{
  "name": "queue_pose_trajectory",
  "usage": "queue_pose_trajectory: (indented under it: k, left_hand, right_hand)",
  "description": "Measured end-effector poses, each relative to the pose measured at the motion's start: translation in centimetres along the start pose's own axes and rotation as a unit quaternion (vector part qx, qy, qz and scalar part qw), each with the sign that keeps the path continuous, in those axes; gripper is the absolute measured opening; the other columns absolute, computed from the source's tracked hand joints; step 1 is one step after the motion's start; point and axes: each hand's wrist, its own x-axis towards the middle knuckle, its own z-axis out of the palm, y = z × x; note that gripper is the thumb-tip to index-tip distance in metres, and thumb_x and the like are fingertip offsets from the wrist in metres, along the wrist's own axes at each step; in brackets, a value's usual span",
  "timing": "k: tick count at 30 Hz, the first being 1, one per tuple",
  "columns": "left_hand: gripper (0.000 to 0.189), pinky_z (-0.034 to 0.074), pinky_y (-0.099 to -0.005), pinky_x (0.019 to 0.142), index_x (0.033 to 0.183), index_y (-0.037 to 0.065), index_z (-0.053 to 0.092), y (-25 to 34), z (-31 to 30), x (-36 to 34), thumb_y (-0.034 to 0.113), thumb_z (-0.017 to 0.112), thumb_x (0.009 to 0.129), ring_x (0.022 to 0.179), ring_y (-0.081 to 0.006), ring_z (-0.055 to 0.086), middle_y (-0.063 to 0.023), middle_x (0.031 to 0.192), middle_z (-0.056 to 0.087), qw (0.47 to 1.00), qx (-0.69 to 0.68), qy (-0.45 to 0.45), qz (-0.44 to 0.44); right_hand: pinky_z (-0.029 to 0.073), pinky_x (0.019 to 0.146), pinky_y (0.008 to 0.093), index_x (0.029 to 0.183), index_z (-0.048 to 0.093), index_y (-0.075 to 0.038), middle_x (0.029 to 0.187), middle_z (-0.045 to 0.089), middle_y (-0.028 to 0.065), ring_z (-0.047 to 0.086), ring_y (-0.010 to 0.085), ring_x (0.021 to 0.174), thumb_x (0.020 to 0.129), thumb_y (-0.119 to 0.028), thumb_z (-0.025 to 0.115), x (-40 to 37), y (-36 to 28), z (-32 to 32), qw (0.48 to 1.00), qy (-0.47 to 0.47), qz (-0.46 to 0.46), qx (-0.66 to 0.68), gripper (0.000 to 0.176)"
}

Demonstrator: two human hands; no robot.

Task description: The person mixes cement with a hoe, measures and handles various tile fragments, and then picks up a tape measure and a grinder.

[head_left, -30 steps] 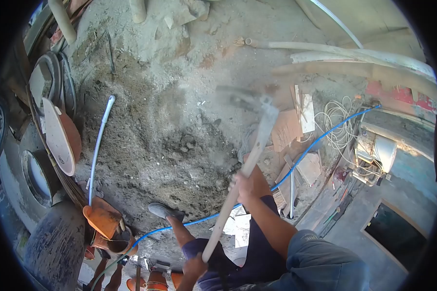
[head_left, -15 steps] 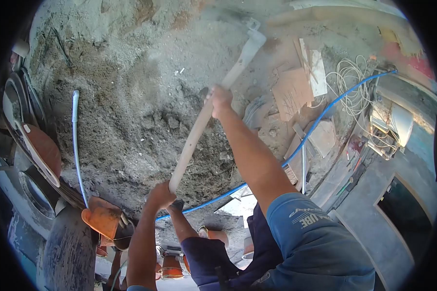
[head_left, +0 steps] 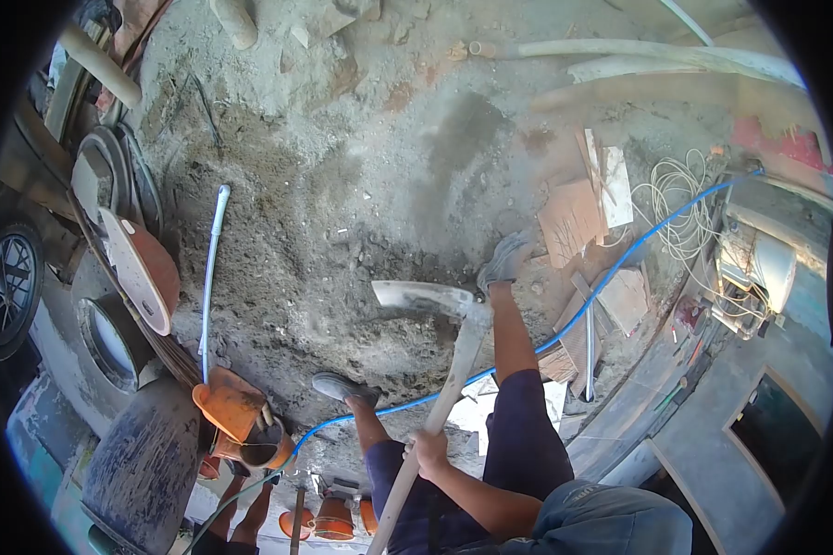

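Hoe (head_left: 421,295) — right hand (head_left: 428,454) clamped round handle (head_left: 448,390) | left hand — can't tell | orange bucket (head_left: 226,407) near drum (head_left: 143,472), contents unclear

The lower end of a hoe (head_left: 463,347) is running past the bottom edge, and the left hand is lying outside the picture. The right hand (head_left: 428,453) is covering a stretch of the handle (head_left: 446,398). At lower left, the bottom edge is cropping another person (head_left: 252,514) to the legs, while shadow is obscuring the inside of a bucket (head_left: 267,447).
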Motion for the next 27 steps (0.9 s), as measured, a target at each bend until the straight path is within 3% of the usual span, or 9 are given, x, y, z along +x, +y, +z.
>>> queue_pose_trajectory:
  k: [3, 4, 7, 11, 18, 20, 22, 24, 27]
  left_hand:
    - [0.051, 0.054, -0.0515, 0.08, 0.123, 0.015, 0.058, 11.3, -13.7, 6.6, 0.037, 0.063, 0.077, 0.086, -0.038, 0.069, -0.0181, 0.089, 0.07, 0.999, 0.036, -0.004, -0.012]
    - [0.05, 0.055, -0.052, 0.077, 0.125, 0.018, 0.055, 12.3, -15.3, 11.7, 0.035, 0.061, 0.078, 0.08, -0.0384, 0.069, -0.0172, 0.084, 0.07, 0.994, 0.03, 0.074, 0.074]
    - [0.034, 0.055, -0.0521, 0.071, 0.108, 0.01, 0.056, 22.0, -28.0, 22.9, 0.028, 0.061, 0.081, 0.079, -0.0408, 0.068, -0.0204, 0.084, 0.069, 0.957, 0.024, 0.267, 0.112]
    - [0.021, 0.054, -0.0516, 0.076, 0.103, 0.01, 0.06, 30.0, -42.3, 27.2, 0.019, 0.054, 0.085, 0.086, -0.0398, 0.068, -0.0195, 0.091, 0.07, 0.952, -0.043, 0.287, 0.096]
    - [0.038, 0.052, -0.049, 0.083, 0.106, 0.004, 0.063, 20.7, -31.6, 28.6, 0.018, 0.065, 0.071, 0.092, -0.0423, 0.065, -0.0236, 0.095, 0.068, 0.954, -0.202, 0.181, 0.125]
    - [0.045, 0.05, -0.0493, 0.089, 0.109, -0.003, 0.061, 18.8, -27.8, 25.3, 0.017, 0.066, 0.07, 0.101, -0.0464, 0.061, -0.0318, 0.099, 0.064, 0.949, -0.273, 0.102, 0.121]
    - [0.056, 0.051, -0.0448, 0.088, 0.119, -0.006, 0.056, 15.5, -19.0, 25.2, 0.016, 0.067, 0.068, 0.104, -0.0437, 0.062, -0.0339, 0.105, 0.062, 0.945, -0.227, 0.177, 0.152]
    - [0.055, 0.052, -0.0445, 0.082, 0.116, -0.005, 0.057, 15.9, -20.3, 17.5, 0.02, 0.068, 0.068, 0.094, -0.0397, 0.067, -0.0291, 0.096, 0.066, 0.947, -0.316, -0.037, 0.038]
    - [0.049, 0.053, -0.0452, 0.079, 0.111, -0.002, 0.06, 12.9, -13.0, 12.4, 0.024, 0.066, 0.071, 0.088, -0.0386, 0.068, -0.0275, 0.094, 0.068, 0.961, -0.258, -0.097, 0.025]
  right_hand:
    - [0.046, 0.047, 0.0369, 0.085, 0.047, -0.009, 0.066, 0.046, 0.004, 0.05, 0.0173, 0.051, 0.079, -0.008, 0.062, 5.6, -8.9, 3.3, 0.997, -0.057, -0.052, 0.026, 0.016]
    - [0.045, 0.047, 0.037, 0.085, 0.047, -0.009, 0.066, 0.045, 0.0033, 0.048, 0.0167, 0.051, 0.079, -0.009, 0.062, 7.1, -13.8, 6.0, 0.993, -0.068, -0.08, 0.044, 0.016]
    - [0.044, 0.044, 0.0335, 0.08, 0.046, -0.008, 0.066, 0.045, 0.0035, 0.048, 0.0164, 0.049, 0.08, -0.007, 0.058, 15.8, -27.5, 15.0, 0.968, -0.098, -0.222, 0.071, 0.013]
    - [0.048, 0.054, 0.0333, 0.086, 0.048, -0.007, 0.071, 0.048, 0.0038, 0.05, 0.0159, 0.058, 0.089, -0.011, 0.055, 24.3, -39.0, 26.2, 0.957, -0.151, -0.247, 0.027, 0.008]
    - [0.046, 0.043, 0.0367, 0.09, 0.052, -0.001, 0.068, 0.051, 0.0069, 0.05, 0.0171, 0.049, 0.084, -0.008, 0.06, 23.6, -25.4, 28.2, 0.965, -0.114, -0.221, -0.087, 0.013]
    - [0.046, 0.042, 0.0354, 0.089, 0.051, -0.001, 0.067, 0.051, 0.0061, 0.049, 0.0162, 0.048, 0.083, -0.009, 0.06, 21.8, -21.0, 26.5, 0.969, -0.089, -0.187, -0.138, 0.013]
    - [0.044, 0.04, 0.0354, 0.087, 0.05, -0.002, 0.064, 0.049, 0.0052, 0.049, 0.0159, 0.045, 0.083, -0.009, 0.06, 20.8, -16.3, 23.4, 0.974, -0.099, -0.136, -0.155, 0.014]
    - [0.042, 0.038, 0.0347, 0.083, 0.049, -0.003, 0.062, 0.049, 0.0051, 0.049, 0.0162, 0.044, 0.083, -0.009, 0.061, 20.4, -11.1, 20.1, 0.974, -0.07, -0.125, -0.174, 0.014]
    - [0.042, 0.039, 0.0345, 0.08, 0.049, -0.004, 0.061, 0.048, 0.0042, 0.05, 0.0166, 0.045, 0.082, -0.009, 0.061, 17.6, -4.7, 14.0, 0.976, -0.032, -0.069, -0.202, 0.013]
